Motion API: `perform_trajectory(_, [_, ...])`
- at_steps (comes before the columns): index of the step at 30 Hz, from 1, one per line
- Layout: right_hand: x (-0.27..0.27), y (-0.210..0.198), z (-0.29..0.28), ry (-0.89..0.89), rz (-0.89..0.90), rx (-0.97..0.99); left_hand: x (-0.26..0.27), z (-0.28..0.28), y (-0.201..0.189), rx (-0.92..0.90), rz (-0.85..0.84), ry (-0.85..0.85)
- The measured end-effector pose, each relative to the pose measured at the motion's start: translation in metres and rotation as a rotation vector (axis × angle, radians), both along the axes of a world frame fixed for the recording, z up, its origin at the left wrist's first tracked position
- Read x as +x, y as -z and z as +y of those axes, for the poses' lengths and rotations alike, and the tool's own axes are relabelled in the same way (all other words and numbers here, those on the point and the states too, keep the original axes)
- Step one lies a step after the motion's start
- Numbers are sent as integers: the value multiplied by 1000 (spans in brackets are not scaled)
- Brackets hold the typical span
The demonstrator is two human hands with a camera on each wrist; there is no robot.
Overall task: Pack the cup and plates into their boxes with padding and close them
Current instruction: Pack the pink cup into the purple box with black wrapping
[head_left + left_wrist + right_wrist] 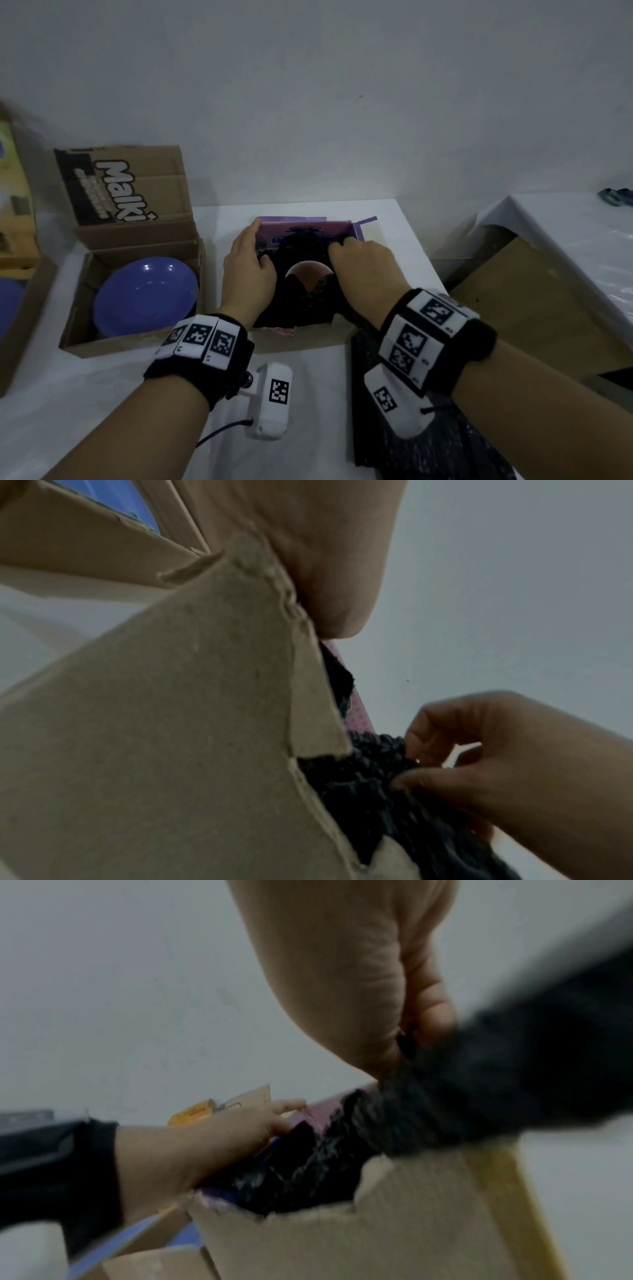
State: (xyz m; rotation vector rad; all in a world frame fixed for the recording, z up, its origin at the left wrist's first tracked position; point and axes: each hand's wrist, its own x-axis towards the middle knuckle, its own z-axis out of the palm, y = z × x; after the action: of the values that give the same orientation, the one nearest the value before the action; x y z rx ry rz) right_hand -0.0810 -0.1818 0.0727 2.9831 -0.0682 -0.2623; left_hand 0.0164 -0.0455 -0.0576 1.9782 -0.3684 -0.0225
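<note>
A small cardboard box point(308, 224) with a purple inside stands at the table's middle. Black padding point(301, 305) fills it, and the brown cup point(308, 275) shows through a gap in the padding. My left hand point(263, 253) grips the box's left wall, fingers inside on the padding. My right hand point(342, 245) pinches the padding at the box's right side; the left wrist view shows the right hand point(445, 750) pinching the padding point(369, 777). A purple-blue plate point(145, 296) lies in an open cardboard box point(113, 344) to the left.
The plate box's "Malki" flap point(116, 185) stands upright behind it. Another box with a blue plate point(10, 301) sits at the far left. A loose black padding sheet point(428, 455) lies under my right forearm. A covered table and board point(531, 308) are on the right.
</note>
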Motion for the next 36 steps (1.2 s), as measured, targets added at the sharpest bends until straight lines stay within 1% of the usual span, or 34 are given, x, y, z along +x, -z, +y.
perform_trajectory(2, [4, 14, 5, 60, 25, 74, -1, 0, 1, -6, 8, -9])
perform_trajectory(4, [11, 24, 9, 221, 100, 199, -2, 0, 0, -6, 11, -19])
perform_trajectory(7, [29, 35, 10, 535, 215, 448, -2, -1, -1, -9, 8, -38])
perform_trajectory(8, [33, 39, 8, 610, 276, 516, -2, -1, -2, -13, 7, -45])
perform_trajectory(10, [36, 45, 1, 672, 357, 605, -3, -1, -3, -10, 10, -59])
perform_trajectory(12, [34, 47, -4, 627, 388, 613, -5, -1, -5, -9, 17, -67])
perform_trajectory(14, [28, 42, -2, 495, 367, 479, -5, -1, -4, -19, 25, -64])
perform_trajectory(16, [23, 33, 6, 299, 223, 285, -3, -1, -1, -32, 15, -47])
perform_trajectory(17, [21, 30, 11, 192, 136, 239, -2, -1, 0, -31, 15, -42])
perform_trajectory(18, [18, 28, 15, 89, 84, 246, -2, -1, 0, -25, 17, -46])
perform_trajectory(19, [16, 27, 19, -2, 96, 288, -2, -1, -1, -15, 20, -56])
perform_trajectory(21, [11, 26, 22, -109, 239, 368, -3, -2, -3, -6, 25, -71])
perform_trajectory(22, [10, 27, 23, -130, 305, 368, -4, -2, -4, -11, 27, -76])
perform_trajectory(27, [3, 22, 27, -195, 456, 372, -4, -2, -2, -41, 44, -81])
perform_trajectory(29, [4, 22, 29, -185, 536, 362, -4, -3, -2, -41, 49, -91])
perform_trajectory(30, [3, 23, 30, -186, 588, 326, -4, -3, -2, -44, 47, -90])
perform_trajectory(32, [0, 32, 31, -232, 648, 149, -4, -3, -2, -47, 45, -86])
perform_trajectory(34, [-5, 40, 31, -253, 582, 31, -5, -2, -3, -40, 46, -84])
perform_trajectory(36, [-9, 38, 32, -256, 414, 30, -6, -1, -3, -31, 40, -80])
